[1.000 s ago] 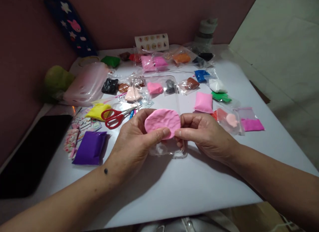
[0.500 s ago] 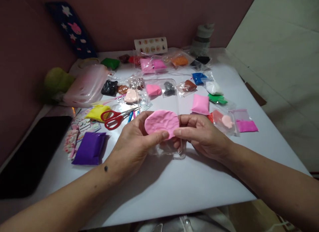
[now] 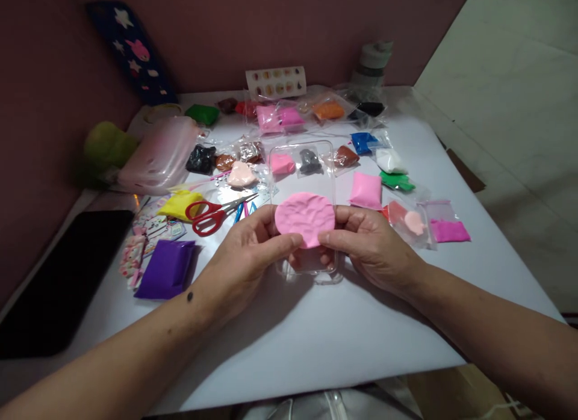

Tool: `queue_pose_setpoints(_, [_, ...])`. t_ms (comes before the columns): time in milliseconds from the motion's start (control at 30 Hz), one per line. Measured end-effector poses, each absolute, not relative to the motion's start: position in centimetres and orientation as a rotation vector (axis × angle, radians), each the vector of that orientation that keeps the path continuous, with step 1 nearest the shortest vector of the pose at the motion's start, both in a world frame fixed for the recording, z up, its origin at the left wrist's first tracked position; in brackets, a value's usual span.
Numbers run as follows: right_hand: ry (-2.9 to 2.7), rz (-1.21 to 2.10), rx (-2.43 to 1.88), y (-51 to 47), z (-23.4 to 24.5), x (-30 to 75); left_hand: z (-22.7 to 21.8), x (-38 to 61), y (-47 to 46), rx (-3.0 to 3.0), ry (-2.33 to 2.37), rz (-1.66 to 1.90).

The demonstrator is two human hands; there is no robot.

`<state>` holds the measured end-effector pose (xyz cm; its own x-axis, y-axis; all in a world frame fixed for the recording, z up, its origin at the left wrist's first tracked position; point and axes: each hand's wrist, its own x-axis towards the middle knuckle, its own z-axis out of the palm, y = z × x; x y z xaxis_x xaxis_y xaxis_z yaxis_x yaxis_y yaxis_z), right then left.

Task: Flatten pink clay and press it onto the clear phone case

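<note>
A clear phone case is held up over the table between my hands. A flattened oval of pink clay with a dimpled surface covers its middle. My left hand grips the left edge, thumb on the clay's lower rim and fingers behind the case. From the other side my right hand does the same, its thumb pressing the clay's lower right rim. Fingertips show through the transparent plastic below the clay. Red-handled scissors lie left of the case, and a pink clay packet sits to its right.
A purple packet, a yellow packet and a black phone-like slab lie at left. Several clay bags, including an orange one, line the back. A pink plastic box and a bottle stand near the wall.
The case with the pink clay has shifted slightly right and stands straighter. My left thumb and right thumb are now a little farther apart on the clay's lower edge.
</note>
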<state>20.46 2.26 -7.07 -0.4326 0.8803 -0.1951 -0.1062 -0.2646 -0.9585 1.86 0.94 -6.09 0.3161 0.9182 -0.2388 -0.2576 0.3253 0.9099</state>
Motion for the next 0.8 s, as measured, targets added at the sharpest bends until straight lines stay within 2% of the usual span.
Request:
queue_pose_setpoints(267, [-1.200, 1.913, -0.973, 2.04, -7.19, 20.28, -6.47, 2.38, 0.66, 0.897, 0.829, 0.966])
queue_pose_setpoints(800, [-1.160, 1.835, -1.111, 1.90, -7.42, 20.18, -6.61, 1.99, 0.95, 0.891, 0.824, 0.906])
